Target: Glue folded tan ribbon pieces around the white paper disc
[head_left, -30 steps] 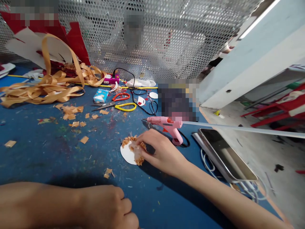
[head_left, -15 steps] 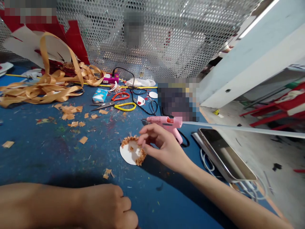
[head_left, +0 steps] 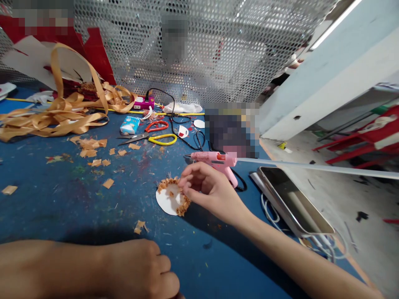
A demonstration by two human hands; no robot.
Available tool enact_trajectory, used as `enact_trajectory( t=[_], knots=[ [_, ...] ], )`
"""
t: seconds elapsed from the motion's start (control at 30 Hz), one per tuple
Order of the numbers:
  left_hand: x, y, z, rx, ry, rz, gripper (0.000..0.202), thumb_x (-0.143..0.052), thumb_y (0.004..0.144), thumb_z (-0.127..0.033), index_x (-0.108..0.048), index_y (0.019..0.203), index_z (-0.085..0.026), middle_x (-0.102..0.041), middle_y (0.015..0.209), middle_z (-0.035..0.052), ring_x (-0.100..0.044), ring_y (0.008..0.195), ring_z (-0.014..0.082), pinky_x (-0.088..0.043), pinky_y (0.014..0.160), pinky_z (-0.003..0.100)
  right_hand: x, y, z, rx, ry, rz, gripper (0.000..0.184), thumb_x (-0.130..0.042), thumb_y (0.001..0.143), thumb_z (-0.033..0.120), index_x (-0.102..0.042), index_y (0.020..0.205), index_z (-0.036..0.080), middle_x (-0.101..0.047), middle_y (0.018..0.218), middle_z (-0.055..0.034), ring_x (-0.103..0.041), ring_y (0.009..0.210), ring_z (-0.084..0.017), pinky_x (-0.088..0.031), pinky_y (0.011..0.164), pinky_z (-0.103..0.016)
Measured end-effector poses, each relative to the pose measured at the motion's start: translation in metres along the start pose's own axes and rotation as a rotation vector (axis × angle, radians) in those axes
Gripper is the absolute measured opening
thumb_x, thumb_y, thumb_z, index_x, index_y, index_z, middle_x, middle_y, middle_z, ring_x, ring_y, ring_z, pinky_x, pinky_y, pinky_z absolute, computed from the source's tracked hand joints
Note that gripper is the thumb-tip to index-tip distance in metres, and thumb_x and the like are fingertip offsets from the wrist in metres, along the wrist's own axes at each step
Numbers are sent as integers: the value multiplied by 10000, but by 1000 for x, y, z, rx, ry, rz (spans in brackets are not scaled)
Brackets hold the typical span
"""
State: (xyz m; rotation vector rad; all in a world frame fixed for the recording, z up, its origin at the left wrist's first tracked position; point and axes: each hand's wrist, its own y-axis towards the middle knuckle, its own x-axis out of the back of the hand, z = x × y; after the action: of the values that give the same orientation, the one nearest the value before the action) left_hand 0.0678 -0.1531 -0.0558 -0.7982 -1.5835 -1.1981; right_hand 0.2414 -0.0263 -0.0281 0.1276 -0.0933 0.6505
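Observation:
A white paper disc lies on the blue table, its right and upper edge covered with frayed tan ribbon bits. My right hand hovers just right of the disc, fingers curled and pinched together near the fringe; whether anything is between them I cannot make out. My left hand rests as a closed fist on the table's near edge, holding nothing visible. A pink glue gun with a long clear glue stick lies just behind my right hand.
A heap of tan ribbon fills the far left, with cut scraps scattered nearby. Yellow-handled scissors, red scissors, a small blue box and black cables lie at the back. A phone sits at the right edge. Perforated metal screen behind.
My right hand lifted off the disc, where its fingers had pressed the fringe, and now hovers beside it with fingers curled. My left fist has stayed put.

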Motion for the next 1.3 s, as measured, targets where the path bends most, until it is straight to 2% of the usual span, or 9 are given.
enact_trajectory(
  t=[0.1,0.23,0.33,0.6,0.87,1.1,1.17,1.23,1.3],
  knots=[
    [1,1,0,-4,-18,27,181,-716,765,-275,-595,861,-179,-473,562,-65,-371,444,134,-253,340,300,1,1,0,-32,65,-2,262,-613,664,124,-529,898,208,-696,838,-21,-646,657,-106,-538,619,-260],
    [4,1,0,17,-55,53,189,-729,745,-265,-556,769,-191,-476,563,-67,-358,448,128,-284,343,292,2,3,-1,-74,145,-33,281,-602,617,91,-514,858,206,-661,719,28,-632,585,-95,-490,519,-217],
    [5,1,0,23,-53,44,188,-731,727,-242,-559,780,-189,-475,564,-66,-358,449,129,-297,347,287,3,4,-1,-62,174,-57,268,-604,605,84,-506,823,205,-617,663,54,-620,580,-91,-477,509,-211],
    [-2,-3,0,4,-27,16,261,-746,723,-278,-589,908,-183,-477,585,-62,-365,460,142,-258,344,299,3,2,2,-44,173,-24,249,-622,631,123,-525,846,202,-628,715,31,-628,639,-101,-521,610,-255],
    [-1,-2,1,3,-29,20,212,-727,726,-253,-590,875,-188,-471,569,-62,-368,450,141,-250,342,299,3,2,-1,-63,223,21,249,-676,683,178,-526,879,211,-691,807,-7,-698,742,-148,-577,736,-321],
    [1,0,0,10,-39,-23,154,-698,746,-237,-599,852,-186,-482,552,-64,-376,430,134,-251,335,296,3,1,-5,-31,237,111,278,-681,748,186,-541,985,222,-718,1044,-58,-704,968,-179,-558,911,-384],
    [7,2,5,37,-53,-42,63,-638,795,-201,-577,781,-197,-478,528,-72,-379,415,126,-265,346,297,1,0,-6,-6,201,117,275,-673,762,188,-542,1001,225,-716,1051,-60,-710,944,-177,-566,877,-375],
    [13,4,13,119,-81,-97,154,-512,880,-164,-553,739,-210,-485,506,-77,-389,400,119,-276,362,295,0,0,-5,15,139,93,258,-677,764,203,-546,985,225,-718,1007,-52,-711,877,-166,-575,805,-351],
    [17,4,23,246,-149,-194,234,-409,932,-147,-572,779,-215,-538,520,-78,-442,413,102,-321,398,262,-1,-1,-4,35,64,52,236,-683,756,219,-551,952,220,-714,953,-40,-693,801,-148,-566,737,-322]
  ],
)
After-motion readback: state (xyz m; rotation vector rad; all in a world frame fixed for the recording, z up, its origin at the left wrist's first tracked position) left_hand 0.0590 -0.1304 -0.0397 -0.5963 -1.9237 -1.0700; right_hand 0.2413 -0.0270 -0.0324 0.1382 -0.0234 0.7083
